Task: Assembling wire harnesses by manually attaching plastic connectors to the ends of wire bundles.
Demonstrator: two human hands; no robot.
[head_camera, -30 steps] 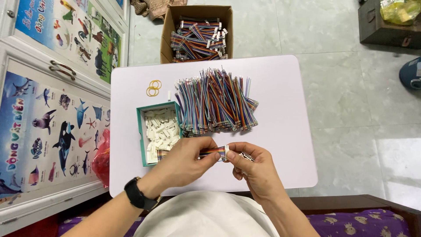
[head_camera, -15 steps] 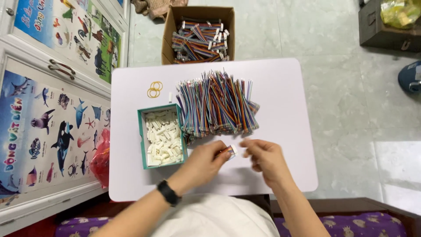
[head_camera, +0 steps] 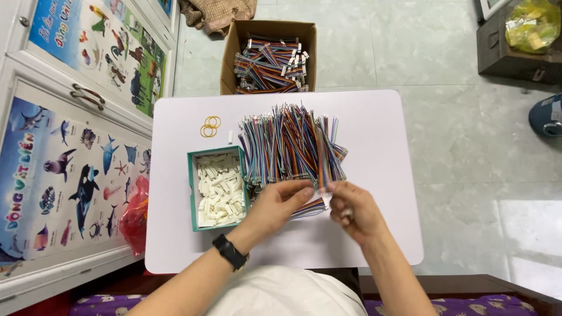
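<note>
A large pile of multicoloured ribbon wires lies on the white table. My left hand rests at the pile's near edge, fingers touching loose wires there. My right hand pinches a wire strand that runs up over the pile, with a small white connector at its fingertips. A black watch sits on my left wrist. Left of my hands a green box holds several white plastic connectors.
Yellow rubber bands lie at the table's far left. A cardboard box with finished wire bundles stands on the tiled floor beyond the table. A cabinet with animal posters is at the left; a red bag sits beside it.
My hands moved from the table's near middle up to the pile's near edge. My right hand now pinches a wire strand lying over the pile.
</note>
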